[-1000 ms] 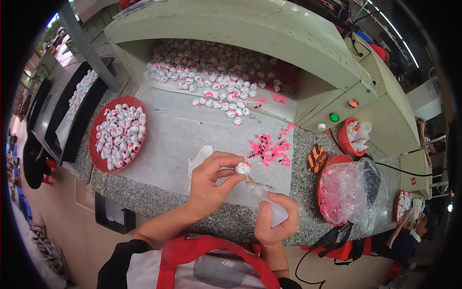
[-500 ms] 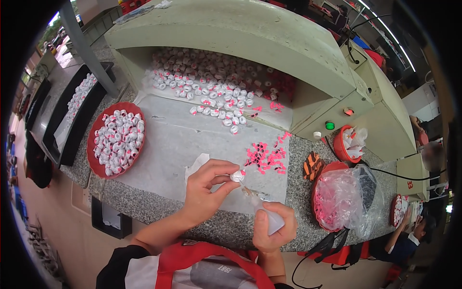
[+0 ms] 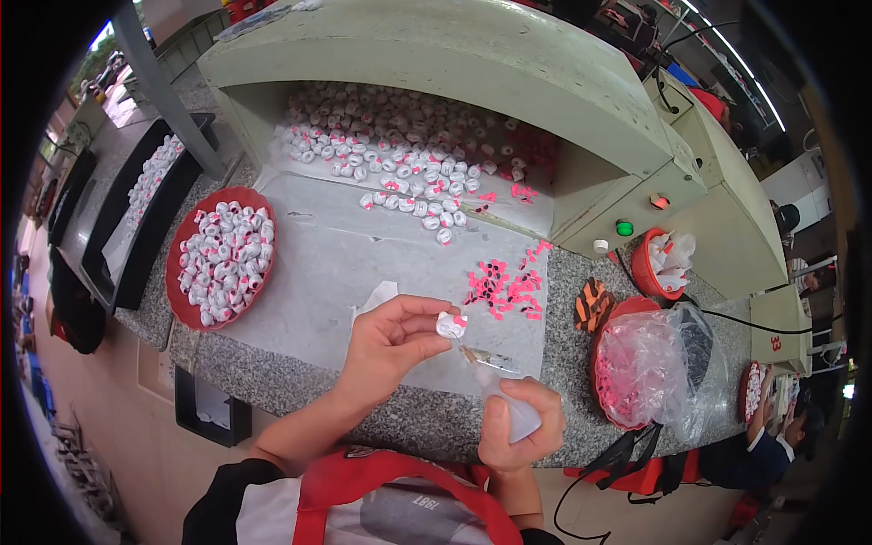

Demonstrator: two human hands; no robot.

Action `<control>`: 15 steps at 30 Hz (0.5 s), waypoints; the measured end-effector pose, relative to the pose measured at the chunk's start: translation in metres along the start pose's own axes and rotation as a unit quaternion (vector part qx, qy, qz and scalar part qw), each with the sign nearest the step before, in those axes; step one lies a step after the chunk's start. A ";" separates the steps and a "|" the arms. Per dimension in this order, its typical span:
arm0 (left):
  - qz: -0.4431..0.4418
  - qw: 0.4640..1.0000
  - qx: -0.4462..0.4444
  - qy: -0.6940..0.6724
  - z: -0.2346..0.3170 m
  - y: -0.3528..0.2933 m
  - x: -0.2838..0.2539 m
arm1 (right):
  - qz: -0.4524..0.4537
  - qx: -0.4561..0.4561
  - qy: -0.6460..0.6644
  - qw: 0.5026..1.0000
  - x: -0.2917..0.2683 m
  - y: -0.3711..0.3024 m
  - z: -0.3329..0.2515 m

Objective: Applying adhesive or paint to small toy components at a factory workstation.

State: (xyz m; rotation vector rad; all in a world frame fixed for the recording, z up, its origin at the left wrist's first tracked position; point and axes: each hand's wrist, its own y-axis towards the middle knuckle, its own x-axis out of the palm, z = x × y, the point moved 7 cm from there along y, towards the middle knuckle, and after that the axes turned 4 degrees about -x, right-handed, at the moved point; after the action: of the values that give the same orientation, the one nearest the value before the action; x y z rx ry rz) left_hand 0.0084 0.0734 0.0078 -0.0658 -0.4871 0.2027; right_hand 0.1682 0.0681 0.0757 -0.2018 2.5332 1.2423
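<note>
My left hand [image 3: 391, 343] pinches a small white figure with a pink bow-like piece [image 3: 450, 324] between thumb and fingers. Just to its lower right, my right hand [image 3: 522, 425] is wrapped round a translucent squeeze bottle [image 3: 520, 400]. The bottle's thin nozzle [image 3: 467, 353] points up at the underside of the figure, close to it; whether they touch I cannot tell. Loose pink pieces [image 3: 498, 286] lie on the white sheet [image 3: 313, 263] beyond my hands. A torn scrap of white paper [image 3: 374, 294] lies behind my left hand.
A pale green housing [image 3: 436, 54] shelters many similar white pieces [image 3: 400, 163]. On the left stands a red basket [image 3: 184, 304] of white pieces; on the right, a red basket with plastic bags [image 3: 636, 372], a small red basket [image 3: 641, 272] and a striped pad [image 3: 594, 305]. A co-worker [image 3: 790, 436] sits further right.
The white figure has turned so its pink piece sits at its upper right. The bottle's nozzle has shifted slightly right and away from it.
</note>
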 end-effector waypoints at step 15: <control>0.002 1.000 0.006 -0.006 0.001 -0.005 -0.003 | 0.008 0.105 -0.025 0.994 -0.004 -0.007 0.001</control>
State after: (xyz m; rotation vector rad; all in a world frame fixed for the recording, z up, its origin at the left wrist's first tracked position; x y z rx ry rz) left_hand 0.0064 0.0677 0.0084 -0.0536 -0.4973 0.2091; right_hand 0.1739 0.0649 0.0709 -0.0999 2.6031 0.9646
